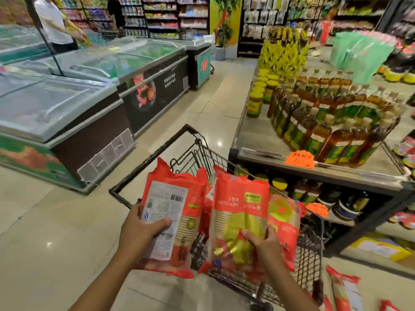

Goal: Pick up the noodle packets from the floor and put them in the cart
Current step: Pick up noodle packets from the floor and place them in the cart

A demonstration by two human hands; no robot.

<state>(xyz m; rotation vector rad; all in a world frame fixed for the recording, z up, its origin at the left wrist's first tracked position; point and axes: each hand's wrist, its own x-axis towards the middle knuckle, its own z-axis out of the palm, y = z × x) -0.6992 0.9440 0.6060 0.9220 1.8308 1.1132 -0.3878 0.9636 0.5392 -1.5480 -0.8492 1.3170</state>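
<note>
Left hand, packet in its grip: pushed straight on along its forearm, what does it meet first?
Probably the wire basket of the cart, just ahead of the left hand and its noodle packet; depth is unclear.

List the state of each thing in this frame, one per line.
Left hand: grips left packet.
Left packet: held up, barcode side showing.
Right hand: grips right packet.
Right packet: held up, label upside down.
Floor packets: lying on floor.
Cart: upright, inside mostly hidden.
Freezer lids: closed.

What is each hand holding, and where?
The left hand grips one noodle packet by its left edge; the right hand grips a second packet by its lower right side.
</note>
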